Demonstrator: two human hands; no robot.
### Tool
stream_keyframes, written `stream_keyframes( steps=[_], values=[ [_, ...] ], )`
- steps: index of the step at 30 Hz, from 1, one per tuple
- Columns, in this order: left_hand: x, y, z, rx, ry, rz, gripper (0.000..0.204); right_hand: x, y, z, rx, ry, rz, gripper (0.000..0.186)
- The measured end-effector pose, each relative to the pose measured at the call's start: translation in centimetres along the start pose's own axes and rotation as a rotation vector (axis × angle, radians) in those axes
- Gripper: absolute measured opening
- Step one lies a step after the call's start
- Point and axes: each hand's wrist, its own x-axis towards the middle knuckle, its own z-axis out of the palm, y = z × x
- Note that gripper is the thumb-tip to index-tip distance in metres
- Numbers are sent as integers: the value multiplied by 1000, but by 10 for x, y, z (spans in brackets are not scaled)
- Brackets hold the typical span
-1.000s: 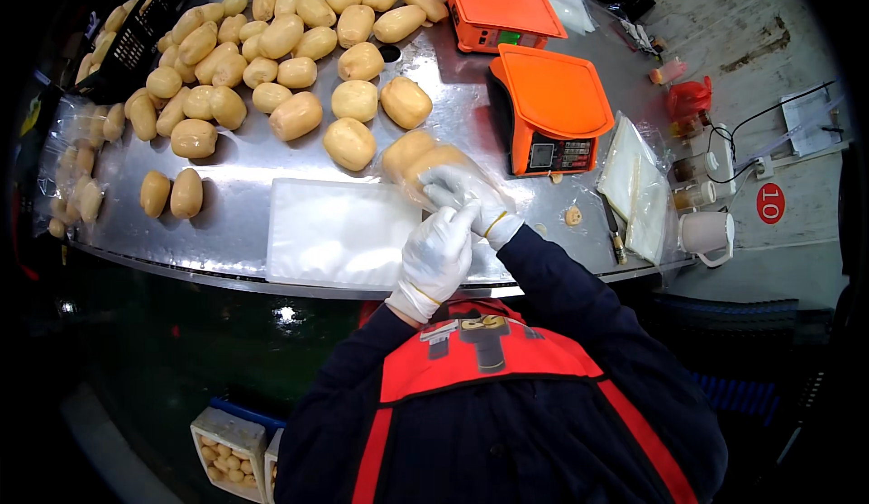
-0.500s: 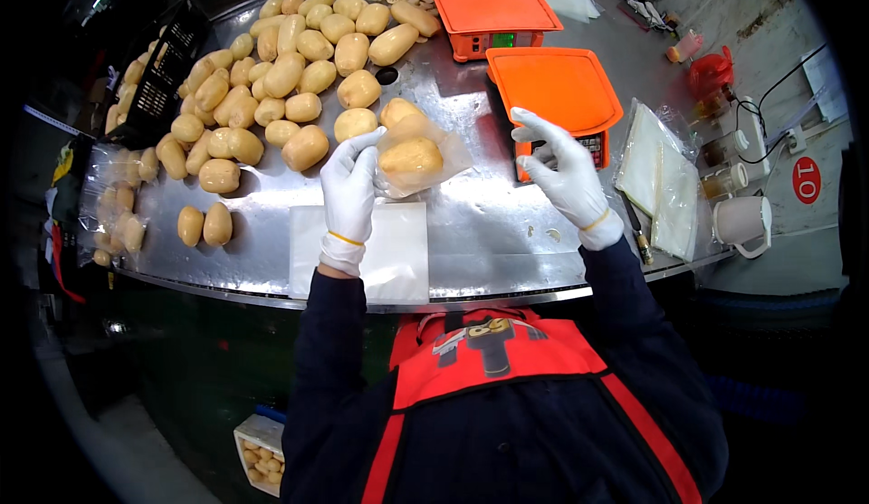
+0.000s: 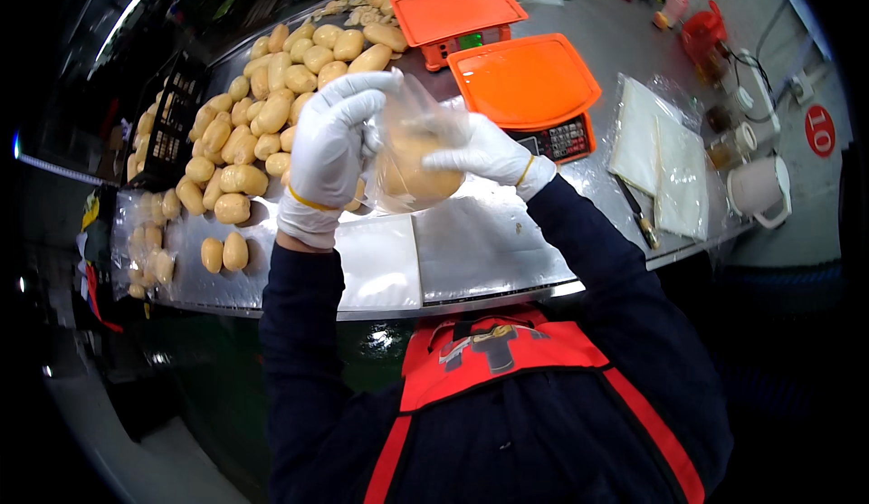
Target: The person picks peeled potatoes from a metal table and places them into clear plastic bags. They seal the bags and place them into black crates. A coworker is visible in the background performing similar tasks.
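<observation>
A clear plastic bag (image 3: 409, 110) with pale yellow pieces that look like lotus root (image 3: 412, 178) inside is held up over the table between my gloved hands. My left hand (image 3: 330, 147) is closed on the upper left of the bag, its fingers bent near the mouth. On the other side, my right hand (image 3: 484, 156) grips the bag, with its fingers lying across the contents. How many pieces are inside I cannot tell. A flat stack of white plastic bags (image 3: 380, 264) lies below my hands at the table edge. Both hands wear white gloves.
Loose root pieces (image 3: 258, 119) pile up at left, by a black crate (image 3: 176, 110); two (image 3: 224, 252) lie apart. Filled bags (image 3: 149, 242) are at far left. Two orange scales (image 3: 525, 79) (image 3: 460, 11), a knife (image 3: 641, 219), bag packs (image 3: 665, 165) and a white jug (image 3: 759, 187) stand beyond.
The filled bag has been raised off the table, nearer to me. My right hand has moved left from beside the scale onto the bag. My left hand has risen with it.
</observation>
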Motion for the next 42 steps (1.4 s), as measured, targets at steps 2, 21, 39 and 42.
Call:
stream_keyframes(
  steps=[2,21,39,42],
  values=[
    [12,5,3,-95,-123,34,33,-12,-15,6,-4,192,26,44],
    [-180,-161,133,-180,-757,-429,97,-392,28,100,392,1681,-432,34],
    [-500,-252,404,-352,-1435,-964,71,-755,-33,433,-99,2262,-352,33],
    [-580,-266,462,-199,-1717,-887,72,-823,-33,498,83,2487,-490,32]
  ],
)
